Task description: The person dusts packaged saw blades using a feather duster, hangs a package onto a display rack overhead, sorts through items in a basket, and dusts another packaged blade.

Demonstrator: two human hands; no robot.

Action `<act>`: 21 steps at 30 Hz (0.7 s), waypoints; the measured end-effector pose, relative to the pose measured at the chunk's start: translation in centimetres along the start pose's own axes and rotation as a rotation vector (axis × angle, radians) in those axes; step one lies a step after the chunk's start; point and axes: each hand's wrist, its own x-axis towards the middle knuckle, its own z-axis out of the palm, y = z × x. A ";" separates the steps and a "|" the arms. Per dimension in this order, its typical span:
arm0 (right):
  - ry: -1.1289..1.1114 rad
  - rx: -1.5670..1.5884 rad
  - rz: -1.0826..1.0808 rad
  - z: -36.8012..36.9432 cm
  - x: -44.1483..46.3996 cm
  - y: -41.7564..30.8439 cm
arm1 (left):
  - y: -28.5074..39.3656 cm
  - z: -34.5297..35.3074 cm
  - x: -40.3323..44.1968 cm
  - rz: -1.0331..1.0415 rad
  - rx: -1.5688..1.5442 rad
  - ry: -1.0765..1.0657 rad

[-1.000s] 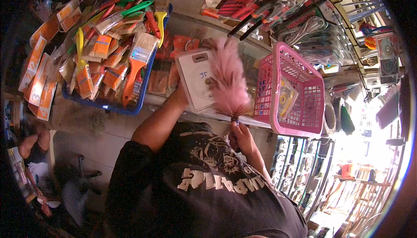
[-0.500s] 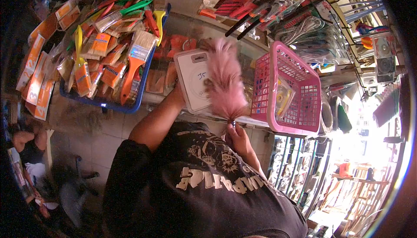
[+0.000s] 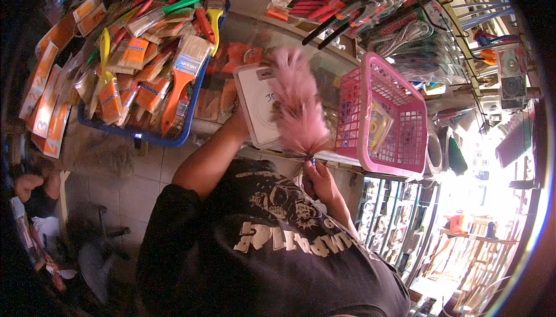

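Note:
My right hand (image 3: 320, 179) is closed round the handle of a pink feather duster (image 3: 297, 105). The duster's fluffy head points up and lies across the front of a flat white package (image 3: 256, 100) with rounded corners, a hang slot and a handwritten number. My left hand (image 3: 236, 125) is at the package's left edge and holds it up tilted; its fingers are hidden behind it. The duster covers the package's right side.
At left stands a blue tray (image 3: 136, 136) heaped with paintbrushes (image 3: 186, 65), beside orange numbered packets (image 3: 47, 100). A pink plastic basket (image 3: 366, 114) with packaged items is at right. Tools (image 3: 347, 16) lie beyond it. Another person's arm (image 3: 35, 187) shows at far left.
The feather duster has shifted slightly left over the package, its feathers blurred less now. The package has moved a little to the right. Both hands keep their hold.

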 end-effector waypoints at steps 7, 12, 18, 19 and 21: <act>0.003 0.148 0.054 -0.9 0.0 -0.6 | -0.1 0.2 0.2 0.117 0.196 0.033; -0.096 -0.073 -0.146 0.1 0.5 0.4 | -0.3 -0.1 0.0 0.290 0.480 0.055; -0.045 -0.077 -0.103 0.5 0.2 -0.7 | 1.4 -1.0 0.7 0.503 0.562 0.250; -0.149 -0.205 -0.105 0.3 0.5 -0.3 | 1.4 -1.2 0.5 0.472 0.534 0.233; -0.074 -0.124 -0.112 0.0 0.8 0.3 | 0.9 -0.8 0.3 0.387 0.448 0.172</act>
